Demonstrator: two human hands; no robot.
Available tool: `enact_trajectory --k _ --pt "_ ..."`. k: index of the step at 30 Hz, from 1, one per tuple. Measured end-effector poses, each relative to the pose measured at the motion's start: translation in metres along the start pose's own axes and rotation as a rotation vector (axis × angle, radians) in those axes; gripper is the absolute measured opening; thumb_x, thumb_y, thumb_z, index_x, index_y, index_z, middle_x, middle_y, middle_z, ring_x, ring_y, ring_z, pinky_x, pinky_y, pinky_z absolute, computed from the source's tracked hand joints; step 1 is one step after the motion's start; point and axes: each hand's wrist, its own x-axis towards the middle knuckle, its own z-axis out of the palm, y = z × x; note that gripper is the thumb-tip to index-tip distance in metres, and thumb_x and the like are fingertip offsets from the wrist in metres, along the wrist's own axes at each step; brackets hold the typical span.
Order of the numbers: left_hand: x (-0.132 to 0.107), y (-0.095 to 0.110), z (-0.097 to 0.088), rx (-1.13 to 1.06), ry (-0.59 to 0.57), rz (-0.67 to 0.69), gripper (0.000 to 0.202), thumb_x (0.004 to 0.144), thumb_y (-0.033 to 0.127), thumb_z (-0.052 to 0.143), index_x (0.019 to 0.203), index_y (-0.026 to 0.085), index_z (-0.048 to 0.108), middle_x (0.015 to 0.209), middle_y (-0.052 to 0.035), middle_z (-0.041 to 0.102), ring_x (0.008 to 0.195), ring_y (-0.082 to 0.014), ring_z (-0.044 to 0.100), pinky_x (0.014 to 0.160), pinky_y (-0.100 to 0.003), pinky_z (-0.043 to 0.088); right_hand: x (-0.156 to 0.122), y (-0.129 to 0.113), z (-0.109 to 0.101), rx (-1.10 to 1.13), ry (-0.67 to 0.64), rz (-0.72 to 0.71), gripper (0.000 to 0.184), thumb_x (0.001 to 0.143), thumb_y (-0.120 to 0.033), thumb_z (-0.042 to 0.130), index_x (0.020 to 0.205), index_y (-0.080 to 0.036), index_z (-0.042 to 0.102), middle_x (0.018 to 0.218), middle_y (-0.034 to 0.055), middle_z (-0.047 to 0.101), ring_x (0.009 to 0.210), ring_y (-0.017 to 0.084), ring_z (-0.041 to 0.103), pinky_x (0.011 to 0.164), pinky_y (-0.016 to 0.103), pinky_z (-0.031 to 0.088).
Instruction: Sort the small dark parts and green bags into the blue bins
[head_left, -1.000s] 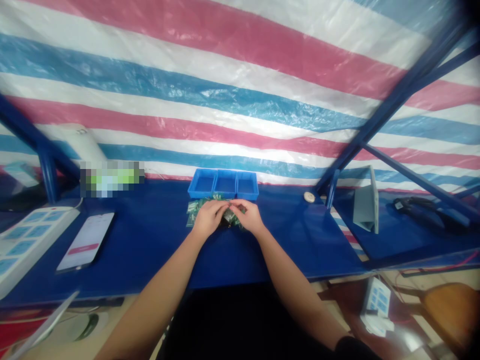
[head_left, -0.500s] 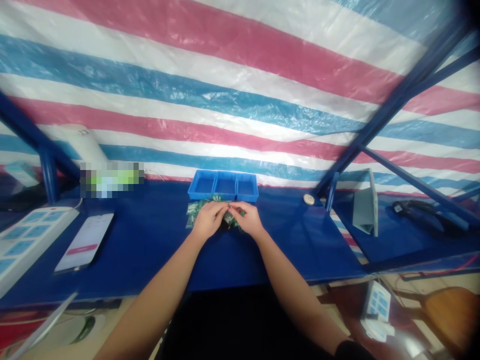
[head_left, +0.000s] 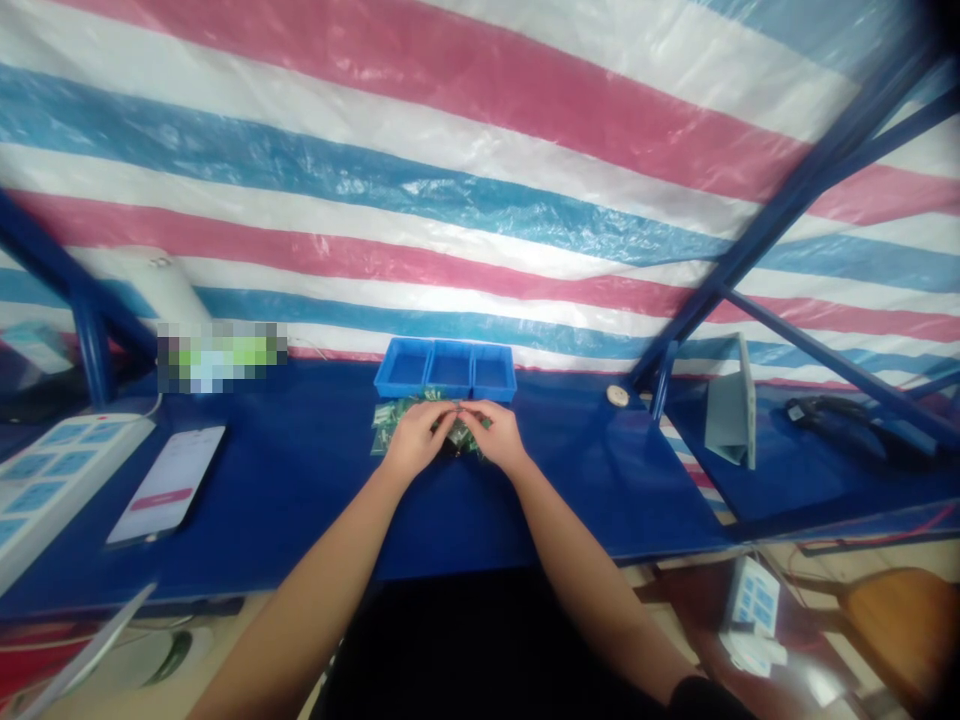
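My left hand (head_left: 418, 437) and my right hand (head_left: 496, 434) meet over a heap of small green circuit boards (head_left: 386, 428) on the blue table (head_left: 300, 480). Fingertips of both hands are pinched together, almost touching each other. Whatever lies between them is too small and blurred to name. Part of the heap is hidden under my hands. Just behind it stand three joined blue bins (head_left: 406, 372), set side by side.
To the left lie a phone (head_left: 166, 483) and a white power strip (head_left: 60, 470). A round wooden-looking piece (head_left: 617, 396) sits at right, near a blue frame post (head_left: 663, 380). Farther right stands a tablet in a grey case (head_left: 731, 410). Striped sheeting (head_left: 450, 220) hangs behind.
The view has shifted very slightly. Both hands stay pinched over the heap in nearly the same place.
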Motion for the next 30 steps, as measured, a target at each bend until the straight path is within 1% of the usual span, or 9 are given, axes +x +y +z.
enact_trajectory --k 3,6,11,15,21,25,30 --pt "0.0002 -0.0018 0.0008 -0.002 0.034 0.042 0.020 0.094 0.030 0.052 0.105 0.022 0.066 0.102 -0.0062 0.071 0.094 -0.0207 0.066 0.087 -0.037 0.050 0.0000 0.0002 0.0005 -0.013 -0.010 -0.002 0.020 0.086 -0.032 0.064 0.101 -0.023 0.074 0.096 0.0044 0.073 0.080 0.017 0.068 0.077 0.030 0.055" --pt "0.0006 -0.0033 0.0009 -0.004 0.036 0.071 0.019 0.094 0.029 0.052 0.103 0.022 0.067 0.102 -0.0058 0.072 0.092 -0.0200 0.066 0.086 -0.037 0.051 -0.0004 0.0005 0.0012 -0.016 -0.009 0.000 0.021 0.086 -0.032 0.064 0.102 -0.023 0.074 0.096 0.0048 0.073 0.081 0.018 0.068 0.076 0.030 0.056" --pt "0.0005 -0.0040 0.0001 0.021 0.026 0.039 0.020 0.095 0.031 0.050 0.103 0.021 0.066 0.100 -0.0064 0.071 0.093 -0.0206 0.066 0.085 -0.037 0.051 -0.0014 0.0007 0.0024 0.025 -0.015 0.016 0.026 0.086 -0.033 0.064 0.108 -0.023 0.071 0.097 0.0047 0.073 0.079 0.017 0.068 0.076 0.030 0.056" --pt "0.0002 -0.0022 -0.0003 0.025 -0.005 0.018 0.021 0.095 0.032 0.049 0.103 0.020 0.066 0.101 -0.0068 0.071 0.093 -0.0210 0.066 0.086 -0.038 0.051 -0.0011 -0.0006 0.0020 0.010 -0.012 0.004 0.021 0.086 -0.032 0.063 0.103 -0.023 0.073 0.097 0.0043 0.073 0.081 0.017 0.068 0.078 0.030 0.055" --pt "0.0000 -0.0005 -0.0001 0.019 0.015 0.002 0.023 0.094 0.033 0.051 0.110 0.022 0.065 0.106 -0.0061 0.071 0.098 -0.0208 0.066 0.088 -0.037 0.052 -0.0001 -0.0013 0.0005 -0.005 0.004 0.023 0.021 0.086 -0.032 0.063 0.102 -0.023 0.073 0.098 0.0044 0.073 0.083 0.018 0.068 0.079 0.030 0.055" --pt "0.0004 -0.0019 0.0002 0.008 0.015 0.027 0.022 0.095 0.031 0.050 0.107 0.022 0.066 0.104 -0.0063 0.071 0.097 -0.0207 0.066 0.088 -0.037 0.052 -0.0001 -0.0003 0.0014 0.000 0.008 0.017 0.021 0.086 -0.032 0.063 0.102 -0.023 0.073 0.099 0.0045 0.073 0.083 0.018 0.068 0.081 0.030 0.055" --pt "0.0007 -0.0029 0.0006 0.012 0.007 0.009 0.022 0.096 0.032 0.048 0.105 0.021 0.065 0.102 -0.0064 0.071 0.094 -0.0203 0.065 0.087 -0.037 0.052 -0.0006 0.0006 0.0027 0.017 -0.008 0.015 0.023 0.085 -0.032 0.065 0.103 -0.022 0.073 0.098 0.0052 0.073 0.082 0.017 0.069 0.077 0.029 0.056"
